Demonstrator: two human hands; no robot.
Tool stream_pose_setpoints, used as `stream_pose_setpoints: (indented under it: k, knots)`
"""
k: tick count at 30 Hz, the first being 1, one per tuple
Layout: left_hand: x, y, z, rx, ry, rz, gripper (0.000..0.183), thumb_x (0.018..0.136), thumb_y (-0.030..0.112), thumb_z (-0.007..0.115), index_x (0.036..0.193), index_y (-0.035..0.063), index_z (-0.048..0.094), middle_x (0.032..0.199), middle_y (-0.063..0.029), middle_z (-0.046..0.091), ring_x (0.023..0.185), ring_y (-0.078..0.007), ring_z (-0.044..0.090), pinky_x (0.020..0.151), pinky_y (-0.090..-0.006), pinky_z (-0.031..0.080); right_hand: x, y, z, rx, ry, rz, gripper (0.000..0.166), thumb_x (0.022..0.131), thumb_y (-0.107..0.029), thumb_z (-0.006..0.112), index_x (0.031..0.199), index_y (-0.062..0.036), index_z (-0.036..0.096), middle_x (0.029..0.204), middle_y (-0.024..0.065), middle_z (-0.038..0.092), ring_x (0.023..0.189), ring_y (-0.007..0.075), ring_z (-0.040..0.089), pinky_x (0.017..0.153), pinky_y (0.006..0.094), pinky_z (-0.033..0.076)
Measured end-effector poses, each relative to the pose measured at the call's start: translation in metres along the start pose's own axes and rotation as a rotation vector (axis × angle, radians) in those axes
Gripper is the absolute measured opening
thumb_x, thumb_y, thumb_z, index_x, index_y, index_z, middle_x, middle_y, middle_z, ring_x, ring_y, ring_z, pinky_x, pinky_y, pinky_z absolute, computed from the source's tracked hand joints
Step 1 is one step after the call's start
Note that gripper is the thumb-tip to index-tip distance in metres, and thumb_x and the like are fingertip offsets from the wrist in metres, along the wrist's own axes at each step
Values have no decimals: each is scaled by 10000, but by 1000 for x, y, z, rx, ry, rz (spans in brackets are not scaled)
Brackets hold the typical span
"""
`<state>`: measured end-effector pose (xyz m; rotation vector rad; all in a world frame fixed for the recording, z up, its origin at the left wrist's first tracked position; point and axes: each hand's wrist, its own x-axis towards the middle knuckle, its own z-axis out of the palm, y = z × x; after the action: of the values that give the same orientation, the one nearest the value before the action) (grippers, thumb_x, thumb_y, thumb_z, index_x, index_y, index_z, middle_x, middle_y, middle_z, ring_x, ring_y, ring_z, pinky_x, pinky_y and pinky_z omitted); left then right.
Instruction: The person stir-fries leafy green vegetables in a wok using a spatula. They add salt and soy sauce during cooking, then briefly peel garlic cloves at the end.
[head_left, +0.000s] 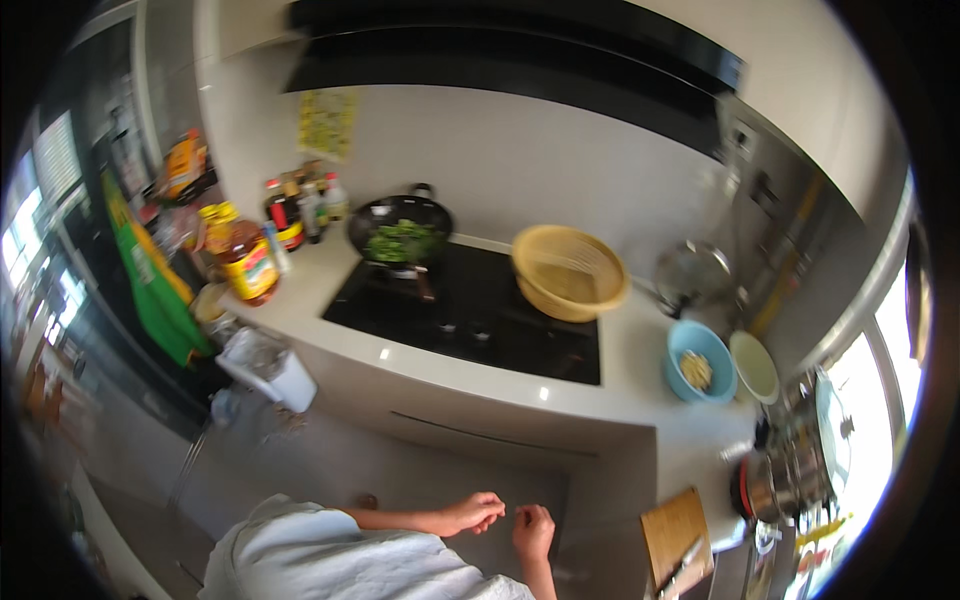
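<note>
In front of the light-coloured shirt, my left hand (474, 514) hangs in the air with its fingers loosely curled together. Close beside it is my right hand (534, 531), bent into a loose fist. The two hands are apart, and I see nothing held in either. Both are short of the counter front and below the black cooktop (465, 322). A black wok (360, 217) with green leafy vegetables (405, 240) stands on the cooktop's left side. On its right side rests a yellow plastic basket colander (566, 300).
A large oil bottle (251, 270) and several seasoning bottles (285, 217) stand left, above a white bin (277, 382). At right are a blue bowl (679, 341) with pale pieces, a pale green bowl (754, 367), and a cutting board (675, 525) bearing a knife (681, 562). A range hood (510, 67) overhangs.
</note>
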<state>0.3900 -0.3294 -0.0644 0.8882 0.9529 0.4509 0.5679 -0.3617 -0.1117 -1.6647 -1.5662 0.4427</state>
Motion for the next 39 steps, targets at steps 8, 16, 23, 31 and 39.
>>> stream_pose_setpoints:
  k: [8, 16, 23, 31, 39]
  knots:
    - [-130, -3, -238, -133, 271, 119, 244, 989, 289, 475, 932, 64, 548, 701, 12, 499, 604, -79, 482, 524, -230, 407, 22, -157, 231, 82, -429, -242, 238, 798, -217, 684, 698, -15, 608, 696, 162, 607, 658, 351, 594, 587, 420, 471]
    - [-226, -1, -412, -438, 591, 286, 232, 972, 256, 502, 875, 54, 559, 658, 0, 503, 558, -97, 487, 504, -239, 382, 33, -322, 366, 155, -829, -399, 195, 812, -242, 666, 804, -47, 663, 763, 131, 644, 698, 297, 646, 653, 397, 522]
    - [-262, 1, -485, -524, 895, 356, 226, 956, 247, 503, 823, 70, 549, 614, -4, 502, 520, -99, 483, 468, -248, 376, 77, -389, 454, 178, -1081, -655, 168, 835, -209, 648, 839, -42, 668, 806, 142, 637, 709, 331, 629, 641, 408, 503]
    - [-291, 65, -607, -528, 1299, 585, 162, 959, 210, 512, 880, 70, 533, 671, -7, 529, 539, -99, 497, 508, -259, 417, 150, -477, 524, 344, -1233, -790, 125, 837, -143, 652, 870, -25, 677, 784, 141, 629, 688, 289, 638, 628, 367, 511]
    - [-340, 191, -800, 684, 1950, 834, 138, 924, 104, 548, 1017, 49, 634, 852, -94, 666, 775, -224, 643, 700, -342, 493, 210, -490, 543, 255, -1240, -768, 139, 833, -159, 666, 883, -31, 688, 803, 144, 649, 704, 283, 641, 652, 361, 512]
